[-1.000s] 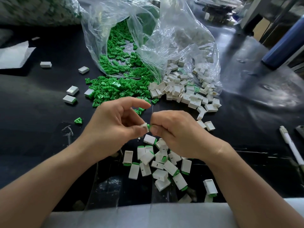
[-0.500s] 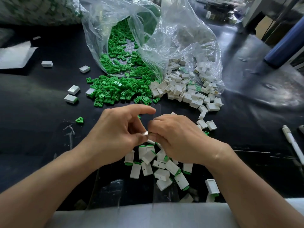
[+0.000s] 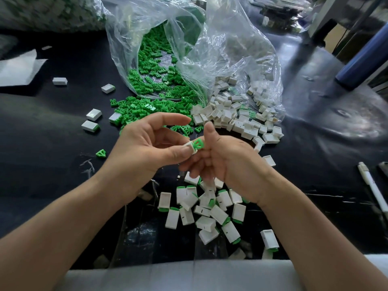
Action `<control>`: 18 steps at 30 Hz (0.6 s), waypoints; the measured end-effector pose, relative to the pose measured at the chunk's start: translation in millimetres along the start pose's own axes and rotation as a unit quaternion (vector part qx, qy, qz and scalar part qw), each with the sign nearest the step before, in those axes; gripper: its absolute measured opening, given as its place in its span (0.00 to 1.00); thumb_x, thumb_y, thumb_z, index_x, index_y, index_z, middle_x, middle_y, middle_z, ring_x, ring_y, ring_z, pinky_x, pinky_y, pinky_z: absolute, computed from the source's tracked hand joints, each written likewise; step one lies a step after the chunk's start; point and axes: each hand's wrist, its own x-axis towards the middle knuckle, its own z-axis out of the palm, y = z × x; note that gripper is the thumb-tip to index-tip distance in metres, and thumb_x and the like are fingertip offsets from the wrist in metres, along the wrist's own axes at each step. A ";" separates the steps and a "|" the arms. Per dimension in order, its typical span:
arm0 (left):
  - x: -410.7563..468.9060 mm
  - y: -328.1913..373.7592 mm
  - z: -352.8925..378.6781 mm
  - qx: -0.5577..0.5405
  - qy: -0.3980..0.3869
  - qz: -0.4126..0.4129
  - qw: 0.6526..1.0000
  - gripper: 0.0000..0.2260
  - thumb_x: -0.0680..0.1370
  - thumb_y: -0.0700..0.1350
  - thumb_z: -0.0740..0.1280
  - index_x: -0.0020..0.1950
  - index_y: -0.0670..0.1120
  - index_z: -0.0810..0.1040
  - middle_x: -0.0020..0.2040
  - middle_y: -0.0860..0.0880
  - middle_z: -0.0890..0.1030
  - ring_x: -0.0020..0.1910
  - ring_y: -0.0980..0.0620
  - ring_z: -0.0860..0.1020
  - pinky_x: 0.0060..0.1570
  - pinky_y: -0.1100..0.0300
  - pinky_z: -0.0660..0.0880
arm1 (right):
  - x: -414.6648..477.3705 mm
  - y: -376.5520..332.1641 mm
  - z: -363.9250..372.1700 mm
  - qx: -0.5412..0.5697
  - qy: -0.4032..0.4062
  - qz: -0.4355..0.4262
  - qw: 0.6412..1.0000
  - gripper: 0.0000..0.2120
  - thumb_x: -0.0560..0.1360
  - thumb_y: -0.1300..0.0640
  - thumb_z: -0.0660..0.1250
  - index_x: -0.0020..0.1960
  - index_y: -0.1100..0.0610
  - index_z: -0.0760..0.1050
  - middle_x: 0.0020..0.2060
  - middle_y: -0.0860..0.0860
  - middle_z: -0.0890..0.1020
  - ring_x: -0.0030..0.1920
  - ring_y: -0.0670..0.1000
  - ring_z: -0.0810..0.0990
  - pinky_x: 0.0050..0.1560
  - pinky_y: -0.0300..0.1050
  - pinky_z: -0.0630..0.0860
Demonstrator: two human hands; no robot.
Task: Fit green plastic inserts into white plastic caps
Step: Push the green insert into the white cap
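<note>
Now, on your far left a white sheet [image 3: 20,69] lies at the edge of the black desk [image 3: 42,164], with a few stray white caps [image 3: 93,114] and one lone green insert [image 3: 100,153] scattered nearer the middle. Your left hand [image 3: 144,152] sits just left of centre, its thumb and fingers [image 3: 180,151] pinched on a white cap [image 3: 194,148] with a green insert [image 3: 198,143] standing out of its open end; the index finger is lifted clear above. Your right hand [image 3: 226,162] is touching that same piece from the right, thumb raised beside the insert, fingers curled loosely beneath; whether it actually grips anything, you cannot tell. Below both hands, a pile of assembled caps [image 3: 210,208] lies on the desk, green showing at their ends. Beyond your hands, a clear plastic bag [image 3: 220,51] spills loose green inserts [image 3: 147,106] on its left side and empty white caps [image 3: 237,120] on its right. Farther right, a white pen [image 3: 373,187] rests on the desk, and a dark blue cylinder [image 3: 363,61] leans at the room's edge.
</note>
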 end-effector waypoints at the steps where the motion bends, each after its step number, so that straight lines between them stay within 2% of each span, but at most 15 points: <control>1: -0.3 -0.2 0.2 -0.007 -0.005 0.001 1.000 0.18 0.58 0.41 0.72 0.48 0.48 0.79 0.34 0.49 0.83 0.31 0.54 0.81 0.31 0.65 0.77 | 0.4 -0.3 3.1 0.031 -0.024 0.018 0.999 0.27 0.67 0.38 0.52 0.40 0.60 0.75 0.33 0.52 0.81 0.32 0.47 0.76 0.30 0.36 0.70; 3: -0.9 -0.7 0.5 -0.012 -0.011 0.007 1.000 0.18 0.59 0.42 0.72 0.48 0.48 0.79 0.34 0.48 0.83 0.30 0.54 0.79 0.28 0.64 0.76 | 0.1 -2.4 7.8 0.085 -0.053 0.042 0.994 0.26 0.67 0.39 0.52 0.39 0.60 0.74 0.31 0.52 0.80 0.30 0.46 0.76 0.28 0.34 0.69; 6: -1.3 -1.2 2.4 -0.013 -0.009 0.023 1.000 0.19 0.60 0.40 0.71 0.50 0.47 0.78 0.34 0.49 0.83 0.29 0.54 0.80 0.30 0.64 0.76 | -0.9 -4.3 9.6 0.124 -0.047 0.049 0.990 0.24 0.67 0.40 0.53 0.38 0.61 0.72 0.28 0.51 0.77 0.28 0.46 0.73 0.27 0.35 0.68; 10: -1.9 -1.3 4.5 -0.007 -0.007 0.039 0.999 0.21 0.61 0.40 0.71 0.53 0.46 0.77 0.34 0.48 0.83 0.29 0.53 0.80 0.32 0.63 0.77 | -2.8 -5.3 10.6 0.120 -0.017 0.038 0.992 0.22 0.66 0.41 0.54 0.39 0.61 0.70 0.27 0.51 0.73 0.27 0.46 0.69 0.28 0.36 0.65; 18: -3.7 -2.6 6.9 -0.013 -0.007 0.048 0.999 0.19 0.62 0.37 0.70 0.53 0.44 0.77 0.35 0.45 0.83 0.28 0.49 0.81 0.31 0.60 0.78 | -5.9 -6.1 14.1 0.113 0.005 0.028 0.993 0.19 0.67 0.44 0.56 0.39 0.60 0.69 0.28 0.51 0.70 0.29 0.46 0.66 0.29 0.37 0.63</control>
